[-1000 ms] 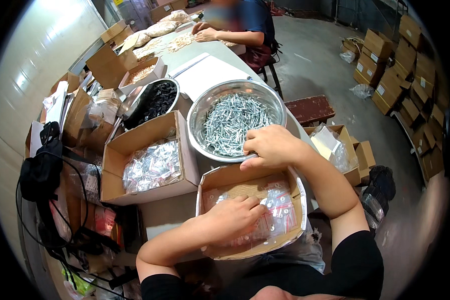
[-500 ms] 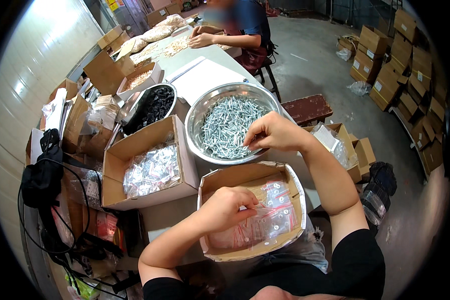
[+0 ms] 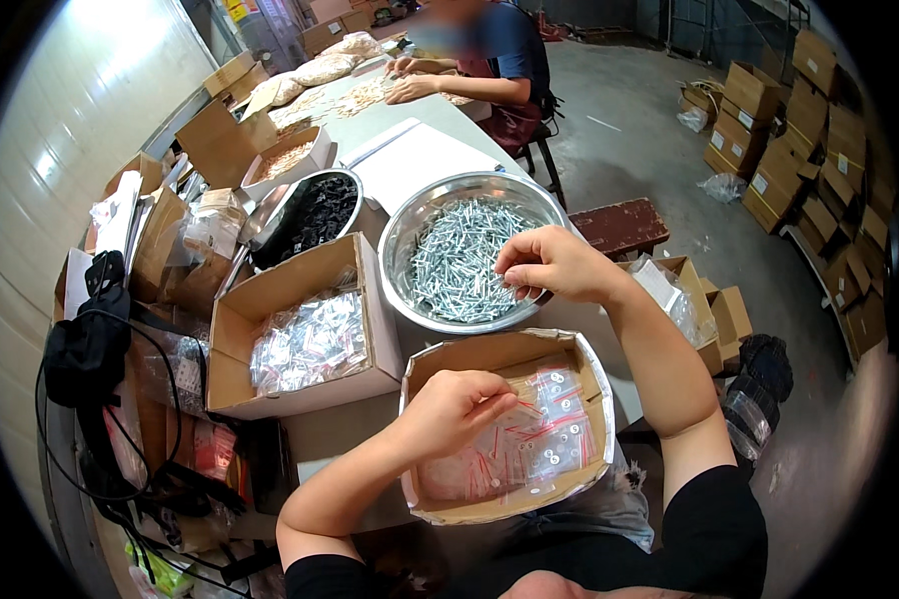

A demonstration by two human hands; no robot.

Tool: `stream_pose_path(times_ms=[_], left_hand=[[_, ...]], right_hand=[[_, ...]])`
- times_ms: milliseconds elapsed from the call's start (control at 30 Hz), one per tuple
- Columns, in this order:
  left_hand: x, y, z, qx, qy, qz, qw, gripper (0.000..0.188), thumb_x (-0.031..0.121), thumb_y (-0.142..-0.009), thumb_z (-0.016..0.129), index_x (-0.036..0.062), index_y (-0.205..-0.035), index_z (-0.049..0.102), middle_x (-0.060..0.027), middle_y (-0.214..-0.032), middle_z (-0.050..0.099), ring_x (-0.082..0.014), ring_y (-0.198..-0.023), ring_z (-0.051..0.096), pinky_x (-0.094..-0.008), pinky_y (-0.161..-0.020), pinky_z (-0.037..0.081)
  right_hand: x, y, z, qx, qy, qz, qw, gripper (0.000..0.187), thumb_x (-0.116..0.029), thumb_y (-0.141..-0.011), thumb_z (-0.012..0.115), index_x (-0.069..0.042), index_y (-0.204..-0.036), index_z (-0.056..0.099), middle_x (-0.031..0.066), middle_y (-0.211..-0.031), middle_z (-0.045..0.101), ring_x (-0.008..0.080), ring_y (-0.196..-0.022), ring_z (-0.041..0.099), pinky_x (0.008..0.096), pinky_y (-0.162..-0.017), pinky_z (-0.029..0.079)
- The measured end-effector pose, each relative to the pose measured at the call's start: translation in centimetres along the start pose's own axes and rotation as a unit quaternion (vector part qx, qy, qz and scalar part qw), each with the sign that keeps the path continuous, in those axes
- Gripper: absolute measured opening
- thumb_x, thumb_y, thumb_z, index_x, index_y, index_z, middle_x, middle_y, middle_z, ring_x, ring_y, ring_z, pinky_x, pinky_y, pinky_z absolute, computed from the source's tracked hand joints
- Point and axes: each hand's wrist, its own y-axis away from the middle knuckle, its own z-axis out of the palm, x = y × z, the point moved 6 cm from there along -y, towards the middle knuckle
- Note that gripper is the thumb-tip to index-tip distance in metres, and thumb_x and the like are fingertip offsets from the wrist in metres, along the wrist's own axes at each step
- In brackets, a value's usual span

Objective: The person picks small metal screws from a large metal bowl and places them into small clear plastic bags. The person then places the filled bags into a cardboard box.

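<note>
My left hand (image 3: 456, 411) is closed in a pinch over a low cardboard box (image 3: 607, 424) in front of me. Its fingertips grip the red-striped edge of a small clear zip bag (image 3: 531, 407). More such bags (image 3: 559, 424), some with small round white marks, lie in the box beneath. At the near right side of a shiny metal bowl (image 3: 395, 290), my right hand (image 3: 554, 264) has thumb and fingers pinched together. The bowl holds a heap of silver screws (image 3: 459, 250). What sits in the right fingertips is too small to make out against them.
Left of the bowl stands a cardboard box (image 3: 232, 349) of filled clear bags. Behind it is a container of black parts (image 3: 320, 210). A co-worker's hands (image 3: 410, 85) handle pale pieces at the far table end. A brown bench (image 3: 619, 226) stands to the right.
The whole view has shifted slightly. My right hand's fingers have drawn up a little from the screws, still pinched. My left hand keeps its pinch over the box.
</note>
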Motion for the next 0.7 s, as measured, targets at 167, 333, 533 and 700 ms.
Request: stream_pose_path(times_ms=[167,333,533,700], left_hand=[[0.5,0.1,-1.0,0.048,0.003,0.069,0.996,0.010,0.005,-0.083,0.072,-0.0016,-0.085,0.066,-0.0092,-0.091,0.068,-0.0103,-0.075,0.063,-0.0251,-0.065,0.051],[-1.2,0.5,-1.0,0.041,0.164,-0.073,0.983,0.012,0.000,-0.080,0.073,-0.0038,-0.081,0.062,-0.0077,-0.093,0.067,-0.0081,-0.080,0.061,-0.0236,-0.067,0.051],[-1.8,0.4,-0.8,0.068,0.157,-0.094,0.981,0.009,-0.003,-0.085,0.065,-0.0029,-0.092,0.060,-0.0081,-0.090,0.065,-0.0090,-0.081,0.061,-0.0247,-0.071,0.051],[-0.5,0.0,-1.6,0.082,-0.017,0.000,0.996,0.006,-0.001,-0.090,0.060,-0.0013,-0.096,0.060,-0.0066,-0.088,0.063,-0.0116,-0.080,0.062,-0.0271,-0.074,0.051]], right_hand=[[-0.2,0.0,0.2,0.001,0.009,-0.011,1.000,0.013,-0.005,-0.088,0.061,0.001,-0.098,0.065,0.0038,-0.082,0.066,0.0086,-0.072,0.063,0.0219,-0.061,0.050],[0.1,-0.2,-0.1,0.013,0.009,-0.037,0.999,0.012,-0.005,-0.087,0.061,0.001,-0.097,0.065,0.0039,-0.082,0.067,0.0084,-0.071,0.063,0.0220,-0.061,0.050],[-0.1,-0.4,0.2,0.031,0.001,-0.018,0.999,0.011,-0.009,-0.088,0.064,-0.001,-0.095,0.066,0.0020,-0.076,0.066,0.0071,-0.066,0.061,0.0214,-0.057,0.048],[0.4,-0.5,0.1,0.023,-0.047,-0.025,0.998,0.009,-0.007,-0.089,0.063,-0.001,-0.096,0.065,0.0016,-0.077,0.065,0.0071,-0.065,0.061,0.0206,-0.058,0.048]])
